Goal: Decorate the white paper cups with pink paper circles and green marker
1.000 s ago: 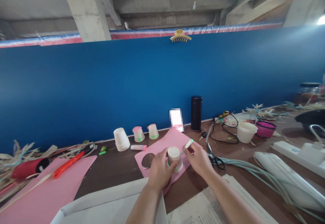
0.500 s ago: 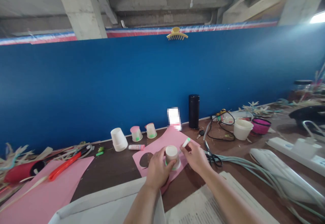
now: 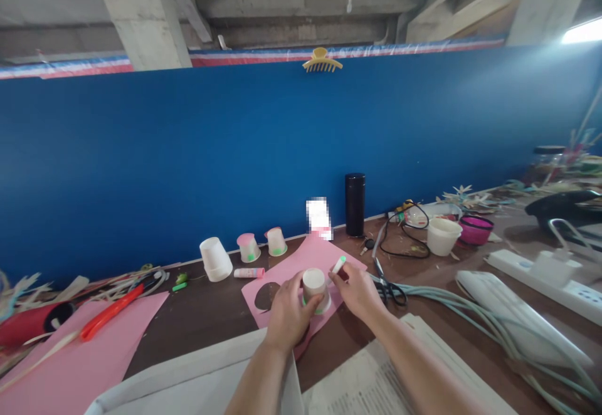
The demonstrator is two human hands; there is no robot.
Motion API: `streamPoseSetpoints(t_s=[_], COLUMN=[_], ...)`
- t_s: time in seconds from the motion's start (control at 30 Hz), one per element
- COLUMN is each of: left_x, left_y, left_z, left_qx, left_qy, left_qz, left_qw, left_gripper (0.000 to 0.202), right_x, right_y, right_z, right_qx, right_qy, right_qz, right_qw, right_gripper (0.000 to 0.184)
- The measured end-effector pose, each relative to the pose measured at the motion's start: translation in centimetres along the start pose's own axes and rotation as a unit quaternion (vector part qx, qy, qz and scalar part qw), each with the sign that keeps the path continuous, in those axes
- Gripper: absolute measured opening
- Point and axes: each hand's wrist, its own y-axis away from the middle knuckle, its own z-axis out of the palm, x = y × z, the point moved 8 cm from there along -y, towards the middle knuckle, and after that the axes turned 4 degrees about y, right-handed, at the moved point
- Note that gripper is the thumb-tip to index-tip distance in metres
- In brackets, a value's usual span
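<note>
We note the left hand (image 3: pixel 286 311) curled round a small cup (image 3: pixel 314 280), thumb across its near side, fingers on its far left. The cup stands upside down, rim on the pink sheet (image 3: pixel 294 263), in front of us at the middle of the table (image 3: pixel 188 321). Our right hand (image 3: pixel 360 289) pinches a marker (image 3: pixel 339 264) between thumb and fingers just right of the cup, green end up; whether its tip touches the cup, we cannot tell. Green shows low on the cup, near the rim. Left of the cup, partly behind the left hand, we see a dark round patch (image 3: pixel 264 296) in the sheet. Beyond, along the blue panel (image 3: pixel 226 152), two more cups stand inverted — the left one (image 3: pixel 247 252) pink-topped, the right one (image 3: pixel 276 246) beside it, both marked green. Near them we log a plain white cup (image 3: pixel 216 261), also inverted, and a pink-ended tube (image 3: pixel 249 273) lying flat. Right of the sheet: scissors (image 3: pixel 394 293) by the pale cords (image 3: pixel 442 293), a black bottle (image 3: pixel 355 205) upright farther back — and, farther right, a white tub (image 3: pixel 444 239) beside a magenta bowl (image 3: pixel 475 232).
</note>
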Motion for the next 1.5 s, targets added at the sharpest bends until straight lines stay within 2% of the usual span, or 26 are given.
streamPoseSetpoints(t_s=[0.57,0.9,1.17,1.5], left_x=[-0.4,-0.3,-0.4,0.3], left_y=[0.0,0.0,0.1,0.0], left_z=[0.2,0.3,0.1,0.0], left_qx=[0.004,0.001,-0.004,-0.03], left_qy=[-0.014,-0.02,-0.012,-0.035], left_qz=[-0.022,-0.025,-0.04,-0.042], left_qw=[1.0,1.0,0.999,0.998], left_gripper=[0.043,0.042,0.044,0.041], right_x=[-0.8,-1.2,-1.9,-4.0], right_y=[0.2,0.8,1.3,2.6], right_z=[-0.5,-1.8,-2.2,-1.9], right_qx=[-0.016,-0.053,-0.074,-0.11], right_qy=[0.036,0.052,0.06,0.053], right_qz=[-0.009,0.004,-0.014,-0.062], right_qw=[0.999,0.997,0.995,0.991], right_gripper=[0.016,0.015,0.014,0.008])
